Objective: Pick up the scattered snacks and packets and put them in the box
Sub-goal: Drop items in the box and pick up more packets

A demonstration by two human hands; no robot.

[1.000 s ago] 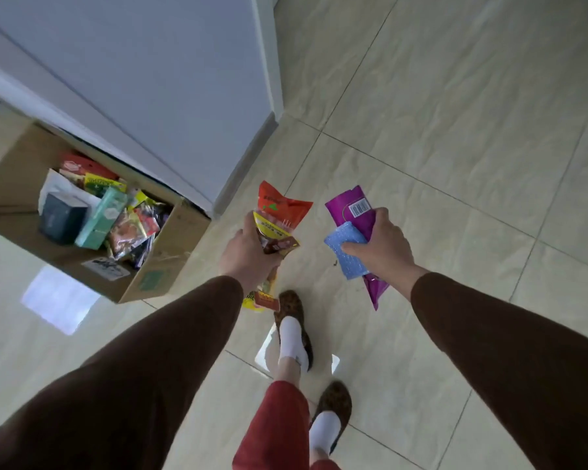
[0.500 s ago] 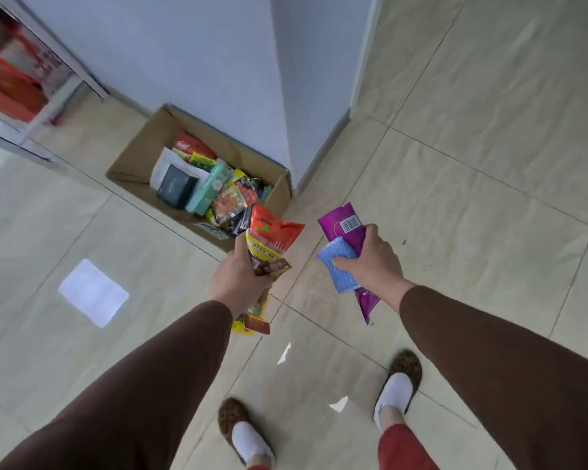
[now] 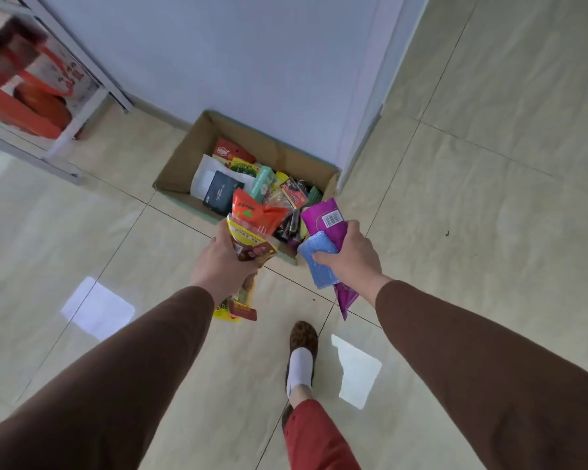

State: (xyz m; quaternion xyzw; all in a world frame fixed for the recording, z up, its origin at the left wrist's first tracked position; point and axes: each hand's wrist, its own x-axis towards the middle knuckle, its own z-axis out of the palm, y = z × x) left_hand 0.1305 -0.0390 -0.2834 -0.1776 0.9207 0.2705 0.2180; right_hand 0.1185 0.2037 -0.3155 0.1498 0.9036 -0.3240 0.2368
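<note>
Since half a second ago the box (image 3: 184, 157) has slid from up-left of my hands to straight ahead of them, and both hands have come forward until the packets I carry overlap its near edge. My right foot has stepped ahead, where before both feet showed at the bottom.

From the head camera, my left hand (image 3: 223, 262) has its fingers curled tight around a bunch of packets. An orange packet (image 3: 252, 213) sticks up at the top. Below it, against my thumb side, is a yellow and brown packet (image 3: 250, 244). More yellow and red packet ends (image 3: 240, 308) hang down under my fist.

My right hand (image 3: 350, 256) is also closed on its load. My fingers wrap over a blue packet (image 3: 318, 259), which lies on top of a long purple packet (image 3: 325, 220) with a barcode near its upper end. The purple packet's lower tail hangs past my wrist.

The box is open cardboard, standing on the tiled floor (image 3: 472, 198) against the pale wall (image 3: 252, 62), just beside the wall's corner. It already holds many snacks, among them a dark blue carton (image 3: 221, 195), a teal carton (image 3: 262, 183), a red packet (image 3: 231, 152) at the back and a white sheet (image 3: 204, 171).

At the upper left a metal shelf (image 3: 82, 106) holds blurred red and orange goods. My brown sleeves (image 3: 133, 385) fill the lower corners, and my slippered foot (image 3: 301, 354) is planted between them.
</note>
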